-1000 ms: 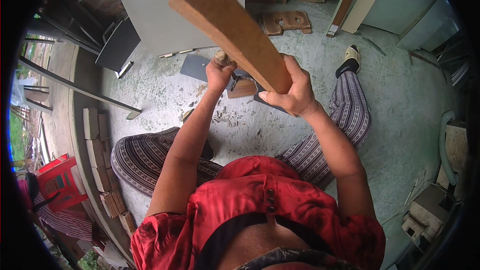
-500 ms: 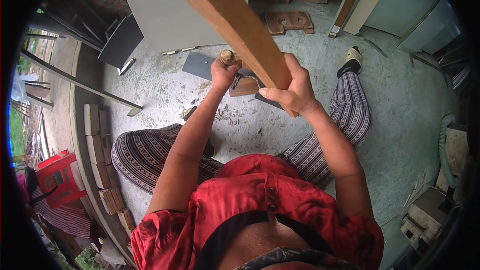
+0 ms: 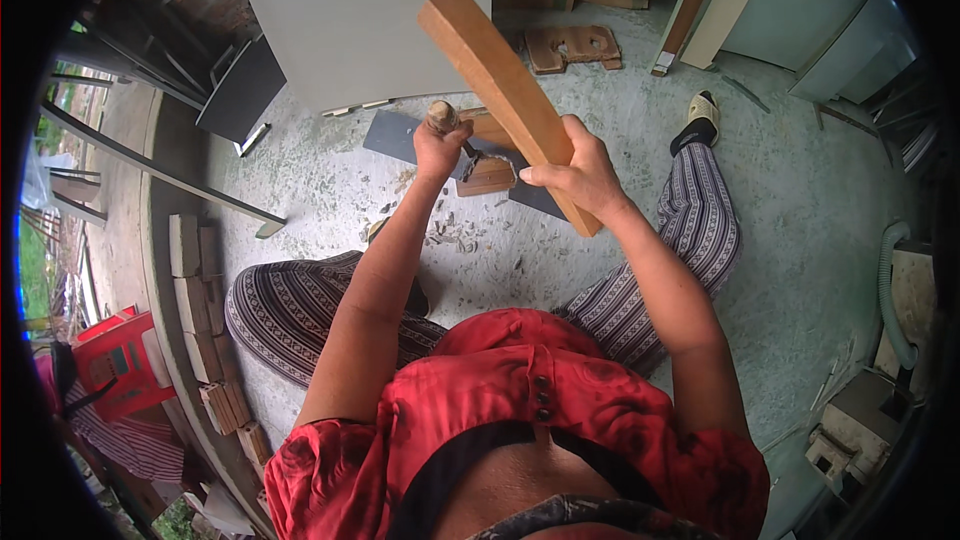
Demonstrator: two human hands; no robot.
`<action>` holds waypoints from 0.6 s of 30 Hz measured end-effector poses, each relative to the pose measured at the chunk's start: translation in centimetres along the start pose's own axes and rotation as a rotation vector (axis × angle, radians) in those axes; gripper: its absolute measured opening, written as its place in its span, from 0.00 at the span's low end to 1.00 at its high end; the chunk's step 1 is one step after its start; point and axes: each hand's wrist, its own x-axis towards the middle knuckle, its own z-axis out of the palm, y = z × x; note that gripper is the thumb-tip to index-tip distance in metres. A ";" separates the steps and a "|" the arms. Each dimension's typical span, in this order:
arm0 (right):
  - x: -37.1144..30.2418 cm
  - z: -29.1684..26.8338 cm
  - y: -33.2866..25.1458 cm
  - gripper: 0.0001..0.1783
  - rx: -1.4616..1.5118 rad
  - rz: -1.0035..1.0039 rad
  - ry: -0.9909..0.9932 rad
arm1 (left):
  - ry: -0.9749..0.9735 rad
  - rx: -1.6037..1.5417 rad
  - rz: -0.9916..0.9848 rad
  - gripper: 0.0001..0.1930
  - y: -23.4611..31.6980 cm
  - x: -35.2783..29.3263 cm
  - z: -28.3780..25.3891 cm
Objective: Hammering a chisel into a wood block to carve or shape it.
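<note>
Your left hand (image 3: 438, 152) fisted round wooden-handled tool (image 3: 441, 116), likely chisel, blade end unclear, at notched wood piece (image 3: 488, 177) by dark board (image 3: 390, 134) on floor (image 3: 485, 275); your right hand (image 3: 580, 176) clasps squared wooden billet (image 3: 500, 80), tilted above.

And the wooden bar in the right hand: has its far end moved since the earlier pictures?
Yes: the far end of the wooden bar has come lower in the picture, nearer the right edge of the grey panel.

The wooden beam (image 3: 508, 92) hides part of the wooden block (image 3: 488, 177); the left hand (image 3: 438, 153) covers the tool's (image 3: 441, 116) middle, its tip too small to discern; the top edge crops the pale panel (image 3: 370, 25).
</note>
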 end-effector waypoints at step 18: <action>0.8 -0.4 0.7 0.24 0.492 0.178 0.120 | 0.156 -0.211 -0.186 0.11 1.6 0.2 -2.9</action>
